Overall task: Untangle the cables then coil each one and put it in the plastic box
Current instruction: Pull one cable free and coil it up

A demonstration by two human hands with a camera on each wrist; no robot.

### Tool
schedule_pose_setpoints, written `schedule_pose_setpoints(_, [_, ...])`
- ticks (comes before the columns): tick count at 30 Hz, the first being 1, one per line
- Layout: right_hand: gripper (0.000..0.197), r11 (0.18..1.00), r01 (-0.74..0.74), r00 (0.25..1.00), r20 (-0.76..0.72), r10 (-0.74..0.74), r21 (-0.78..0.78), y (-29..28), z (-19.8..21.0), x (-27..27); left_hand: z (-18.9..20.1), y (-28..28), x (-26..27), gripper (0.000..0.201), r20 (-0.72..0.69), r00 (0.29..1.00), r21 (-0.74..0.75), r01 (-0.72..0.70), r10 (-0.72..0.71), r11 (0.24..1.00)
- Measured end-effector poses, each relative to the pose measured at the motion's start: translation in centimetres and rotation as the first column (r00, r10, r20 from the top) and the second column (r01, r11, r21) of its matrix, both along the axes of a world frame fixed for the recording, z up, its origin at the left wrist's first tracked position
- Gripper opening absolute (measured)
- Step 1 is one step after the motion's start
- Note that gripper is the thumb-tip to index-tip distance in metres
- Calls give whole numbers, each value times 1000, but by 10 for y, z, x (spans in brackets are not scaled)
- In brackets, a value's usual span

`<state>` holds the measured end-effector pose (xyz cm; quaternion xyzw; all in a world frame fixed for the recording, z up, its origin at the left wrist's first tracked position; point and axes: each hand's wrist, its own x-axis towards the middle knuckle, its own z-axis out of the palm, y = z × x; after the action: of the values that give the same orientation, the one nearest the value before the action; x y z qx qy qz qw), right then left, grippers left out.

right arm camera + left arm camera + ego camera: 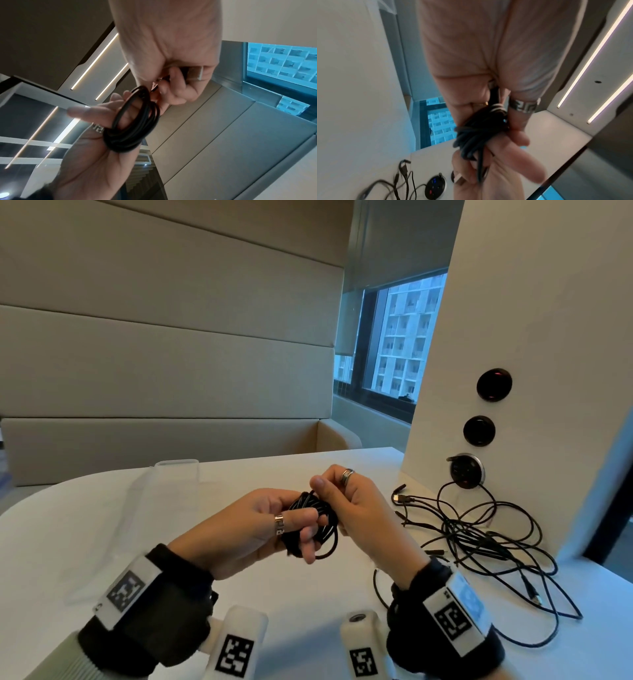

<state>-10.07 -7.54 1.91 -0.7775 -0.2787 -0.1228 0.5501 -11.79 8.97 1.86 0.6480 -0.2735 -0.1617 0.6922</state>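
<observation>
Above the middle of the white table (239, 583) my left hand (301, 529) grips a small coil of black cable (317, 517), its loops wound round my fingers (80, 111). The same coil (476, 132) shows bunched under my ringed thumb. My right hand (325, 491) sits just right of the coil and pinches the cable's loose end, its metal USB plug (195, 73) tucked under my curled fingers. A tangle of black cables (479, 535) lies on the table to the right. The clear plastic box (176, 463) stands at the far left.
A white pillar (513, 337) with two round black sockets rises at the right. One cable of the tangle runs up to a round metal-rimmed socket (466, 470) at its base. A beige padded bench lies behind the table, with a window beyond it.
</observation>
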Motion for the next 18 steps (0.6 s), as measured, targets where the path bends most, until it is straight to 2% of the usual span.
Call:
schedule_pose_setpoints(3, [25, 998, 46, 999, -15, -46, 47, 2, -2, -1, 1, -4, 1, 7, 122, 968, 66, -227, 218, 972])
schedule_pose_setpoints(5, [25, 994, 77, 997, -15, -76, 74, 2, -1, -1, -2, -6, 4, 3, 341, 872, 139, -417, 352, 898])
schedule_pose_setpoints(6, [24, 993, 81, 997, -24, -80, 88, 2, -1, -1, -4, -7, 5, 3, 465, 799, 168, -503, 382, 848])
schedule_pose_setpoints(8, [21, 995, 58, 997, -60, -53, 79, -1, -3, 1, -7, -10, 5, 7, 654, 670, 225, -615, 351, 756])
schedule_pose_setpoints(10, [17, 999, 2, 993, -118, 3, 39, -6, -4, 1, -8, -12, 3, 11, 726, 617, 259, -654, 303, 711])
schedule_pose_setpoints(12, [15, 999, 1, 994, -105, -6, -54, -14, -5, 2, -6, -9, 3, 13, 681, 659, 260, -626, 321, 735])
schedule_pose_setpoints(15, [22, 951, 215, 975, 107, -195, -221, -24, -9, 9, -3, -6, 4, 19, 503, 791, 172, -487, 349, 856])
schedule_pose_setpoints(17, [21, 936, 283, 956, 141, -257, -210, -25, -12, 12, -3, -11, 2, 21, 411, 855, 118, -395, 317, 911])
schedule_pose_setpoints(18, [19, 945, 278, 959, 103, -263, -173, -24, -13, 12, -4, -14, 0, 21, 387, 872, 92, -362, 301, 928])
